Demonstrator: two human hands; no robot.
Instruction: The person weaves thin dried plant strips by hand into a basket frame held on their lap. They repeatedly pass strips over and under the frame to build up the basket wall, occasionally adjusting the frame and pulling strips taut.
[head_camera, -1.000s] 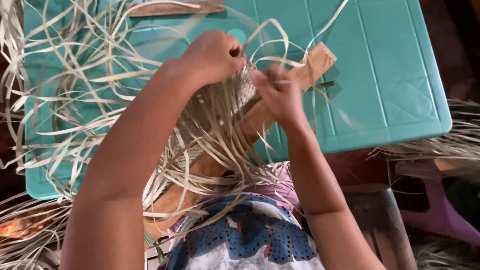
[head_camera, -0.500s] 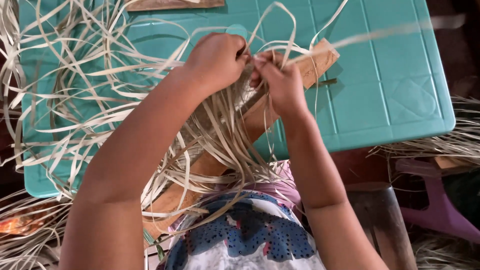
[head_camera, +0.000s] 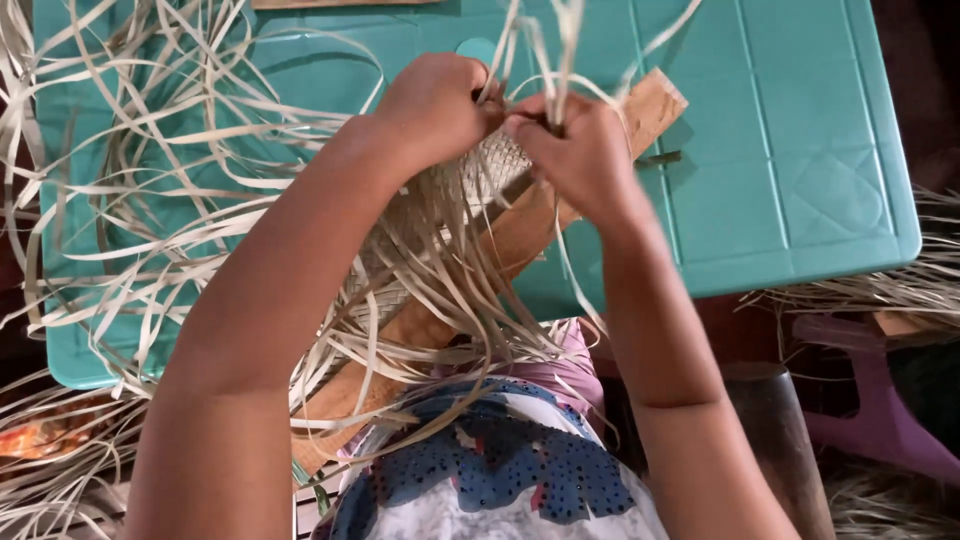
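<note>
On the teal plastic surface (head_camera: 800, 150) a long brown wooden board (head_camera: 520, 235) props the pale woven strip band (head_camera: 490, 170) slantwise so you can reach its edge, where your left hand (head_camera: 435, 105) and right hand (head_camera: 580, 150) meet, fingers pinching loose pale flat fibre strips (head_camera: 150, 180).

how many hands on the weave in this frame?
2. The left hand pinches pale strips at the top of the woven strip; the right hand grips strips beside it, over the wooden board. No other hands visible.
</note>
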